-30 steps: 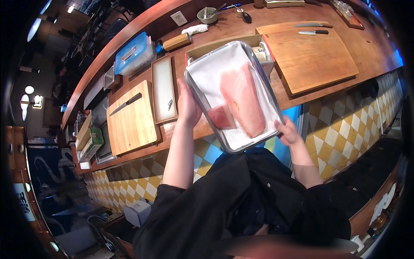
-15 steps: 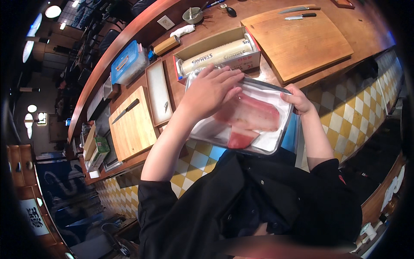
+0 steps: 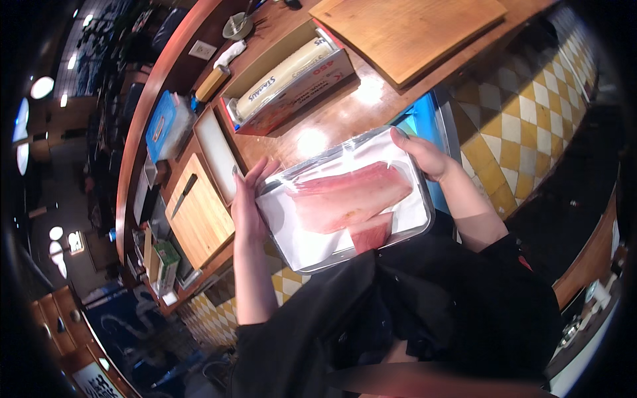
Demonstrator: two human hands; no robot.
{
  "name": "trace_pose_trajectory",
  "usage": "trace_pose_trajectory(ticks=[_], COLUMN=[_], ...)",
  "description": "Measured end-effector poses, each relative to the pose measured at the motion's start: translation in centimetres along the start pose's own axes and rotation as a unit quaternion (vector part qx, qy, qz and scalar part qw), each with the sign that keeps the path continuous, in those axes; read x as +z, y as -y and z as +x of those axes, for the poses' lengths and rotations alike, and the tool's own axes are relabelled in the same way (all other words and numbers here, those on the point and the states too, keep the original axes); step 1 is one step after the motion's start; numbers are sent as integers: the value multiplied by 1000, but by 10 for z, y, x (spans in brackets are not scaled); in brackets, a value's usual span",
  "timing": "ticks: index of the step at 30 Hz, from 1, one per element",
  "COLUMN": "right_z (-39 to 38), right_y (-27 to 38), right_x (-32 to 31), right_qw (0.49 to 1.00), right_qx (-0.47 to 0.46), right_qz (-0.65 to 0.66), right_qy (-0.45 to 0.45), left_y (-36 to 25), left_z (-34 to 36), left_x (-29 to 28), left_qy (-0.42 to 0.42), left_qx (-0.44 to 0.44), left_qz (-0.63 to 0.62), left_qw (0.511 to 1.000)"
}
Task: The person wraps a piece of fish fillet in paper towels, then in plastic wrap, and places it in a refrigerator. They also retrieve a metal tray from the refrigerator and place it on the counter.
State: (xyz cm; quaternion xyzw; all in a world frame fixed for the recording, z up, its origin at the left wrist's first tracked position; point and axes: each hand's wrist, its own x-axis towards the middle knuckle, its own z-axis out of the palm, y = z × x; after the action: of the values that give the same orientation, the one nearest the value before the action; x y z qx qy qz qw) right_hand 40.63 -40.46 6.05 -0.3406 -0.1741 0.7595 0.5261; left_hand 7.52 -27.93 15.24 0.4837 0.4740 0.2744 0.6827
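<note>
A shallow metal tray (image 3: 424, 229) is held in front of my chest, with clear plastic film (image 3: 325, 159) stretched over its top. Under the film, a large pale-pink fish fillet (image 3: 352, 196) and a smaller red-pink piece of fish (image 3: 371, 232) lie on white lining (image 3: 312, 245). My right hand (image 3: 424, 156) grips the tray's right far corner, thumb on top and the other fingers hidden beneath. Along the tray's left side rests my left hand (image 3: 249, 202), open, palm against the edge and fingers stretched out beyond it.
Past the tray, a long box (image 3: 298, 93) with a film roll (image 3: 285, 76) stands on the wooden counter (image 3: 371, 86). A large cutting board (image 3: 405, 33) is at the right. To the left are a smaller board (image 3: 202, 219) with a knife (image 3: 184, 196), a narrow tray (image 3: 215, 149) and a blue-lidded container (image 3: 166, 126).
My left hand has moved off the film's top to the tray's left side. The tray has come lower and nearer, and the view has turned, shifting the counter up and left.
</note>
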Motion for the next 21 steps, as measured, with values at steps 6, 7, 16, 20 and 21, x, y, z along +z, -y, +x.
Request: trace_pose_trajectory(ticks=[6,7,16,20,21], right_z=[-41,-48,-126,-156,-163], right_y=[-60,-73,-267,-342,-356], right_x=[26,30,35,1,-5], right_qw=[996,995,939,907,901], right_qx=[11,8,-48,-138,-141], right_qz=[14,-10,145,222,246], right_qy=[-89,-98,-309,-329,-329], left_y=[46,52,132,123,122], left_z=[-28,-29,-14,21,26], left_x=[-33,-46,-102,-89,-73], left_qy=[39,47,200,395,313], left_qx=[39,27,-170,-78,-62], left_qz=[-92,-74,275,355,371], left_qw=[994,996,925,843,872])
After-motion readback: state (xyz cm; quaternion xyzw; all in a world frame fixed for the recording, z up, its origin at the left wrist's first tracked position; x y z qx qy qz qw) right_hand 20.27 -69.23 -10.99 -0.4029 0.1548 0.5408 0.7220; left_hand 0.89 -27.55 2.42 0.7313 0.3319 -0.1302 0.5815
